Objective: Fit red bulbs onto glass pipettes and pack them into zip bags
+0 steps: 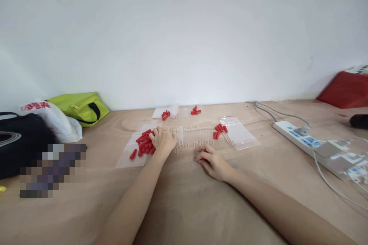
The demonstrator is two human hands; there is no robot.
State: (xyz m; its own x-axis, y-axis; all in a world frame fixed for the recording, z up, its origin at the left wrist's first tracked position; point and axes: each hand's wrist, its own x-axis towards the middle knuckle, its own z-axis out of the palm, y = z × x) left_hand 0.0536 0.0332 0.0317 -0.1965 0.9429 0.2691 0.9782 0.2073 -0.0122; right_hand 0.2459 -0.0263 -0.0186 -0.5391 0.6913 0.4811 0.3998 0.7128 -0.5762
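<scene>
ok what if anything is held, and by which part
Right hand: a red piece, gripped part hidden. Left hand, at the red pile: cannot tell.

My left hand (162, 141) and right hand (213, 163) make two; I count over a dozen red caps (133, 154), one power strip (301, 141), one lime bag (83, 108), one black bag (24, 143).

A makeshift work corner, whether of home or office cannot be told, is suggested by a wood-grained tabletop (178, 203) set against a plain white wall (184, 38) and shared by a power strip (302, 140), plastic bag (61, 124) and lime-green zippered bag (83, 105).
</scene>
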